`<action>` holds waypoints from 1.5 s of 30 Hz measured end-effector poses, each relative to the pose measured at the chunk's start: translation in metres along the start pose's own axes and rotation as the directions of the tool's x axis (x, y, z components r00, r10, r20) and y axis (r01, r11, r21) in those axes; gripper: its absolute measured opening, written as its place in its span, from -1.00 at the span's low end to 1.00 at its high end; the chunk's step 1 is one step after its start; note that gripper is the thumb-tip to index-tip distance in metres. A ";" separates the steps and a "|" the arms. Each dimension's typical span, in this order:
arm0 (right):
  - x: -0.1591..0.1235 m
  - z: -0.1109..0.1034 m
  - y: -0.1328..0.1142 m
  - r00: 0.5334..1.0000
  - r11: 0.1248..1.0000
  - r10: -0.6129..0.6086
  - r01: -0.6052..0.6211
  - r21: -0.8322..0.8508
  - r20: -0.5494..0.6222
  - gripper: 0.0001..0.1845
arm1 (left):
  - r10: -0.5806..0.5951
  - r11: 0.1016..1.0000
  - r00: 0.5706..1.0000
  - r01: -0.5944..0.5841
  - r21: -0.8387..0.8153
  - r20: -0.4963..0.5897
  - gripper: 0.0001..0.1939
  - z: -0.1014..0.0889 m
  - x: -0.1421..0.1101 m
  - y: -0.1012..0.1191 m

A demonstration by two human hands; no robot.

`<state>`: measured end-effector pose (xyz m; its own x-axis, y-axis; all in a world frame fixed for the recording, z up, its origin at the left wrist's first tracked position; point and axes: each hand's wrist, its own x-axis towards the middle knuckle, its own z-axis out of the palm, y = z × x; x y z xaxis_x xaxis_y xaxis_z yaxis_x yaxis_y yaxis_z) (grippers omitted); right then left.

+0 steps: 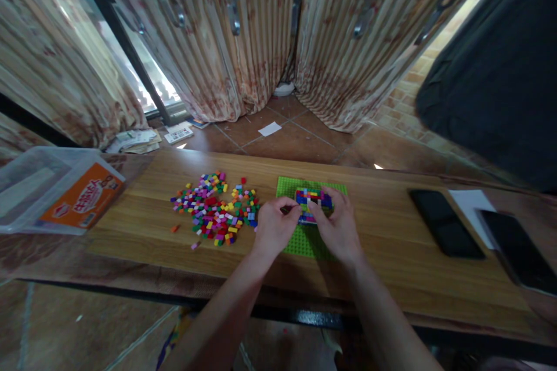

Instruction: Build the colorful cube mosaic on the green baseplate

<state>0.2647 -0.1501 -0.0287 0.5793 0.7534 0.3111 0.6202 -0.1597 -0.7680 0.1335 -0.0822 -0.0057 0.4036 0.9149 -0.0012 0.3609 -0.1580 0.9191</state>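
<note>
A green studded baseplate (290, 185) lies on the wooden board, carrying a low multicoloured structure of toy bricks (310, 193). My left hand (277, 227) is at the structure's left side, thumb and forefinger pinched together. Whatever they hold, if anything, is too small to make out. My right hand (338, 225) rests around the structure's right side, with thumb and fingers apart and touching the bricks. Part of the structure and the plate is hidden beneath my hands. Left of my left hand spreads a loose pile of small coloured bricks (211, 202).
At the far left stands a clear plastic box (47, 153) with an orange label. A dark tablet-like device (445, 223), a white paper (472, 202) and a black phone (520, 248) lie at the right. Beyond the wooden board (383, 214) are patterned curtains (261, 58).
</note>
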 end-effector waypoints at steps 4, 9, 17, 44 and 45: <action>-0.002 0.007 -0.001 0.999 0.999 0.035 -0.035 -0.009 0.011 -0.40 | 0.003 1.000 1.000 -0.003 -0.003 -0.015 -0.85 0.001 0.000 0.001; -0.001 0.011 -0.003 0.998 0.998 0.066 -0.066 0.022 0.000 -0.44 | 0.003 1.000 1.000 -0.003 -0.011 -0.015 -0.85 0.001 0.000 0.001; 0.000 0.012 -0.007 0.994 0.993 0.112 -0.112 0.043 -0.005 -0.44 | 0.029 0.999 0.999 -0.028 0.031 -0.031 -0.84 0.001 -0.002 0.003; 0.004 -0.007 -0.003 0.945 0.936 0.326 -0.318 0.150 -0.033 -0.40 | 0.059 0.994 0.994 -0.049 0.102 -0.097 -0.79 -0.049 0.006 -0.015; 0.004 -0.007 -0.002 0.946 0.937 0.324 -0.317 0.148 -0.029 -0.40 | 0.058 0.992 0.993 -0.045 0.118 -0.105 -0.79 -0.052 0.007 -0.016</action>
<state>0.2692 -0.1511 -0.0216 0.7644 0.6418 0.0616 0.3194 -0.2940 -0.9009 0.0866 -0.0538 0.0001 0.3332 0.9382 0.0933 0.4390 -0.2419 0.8653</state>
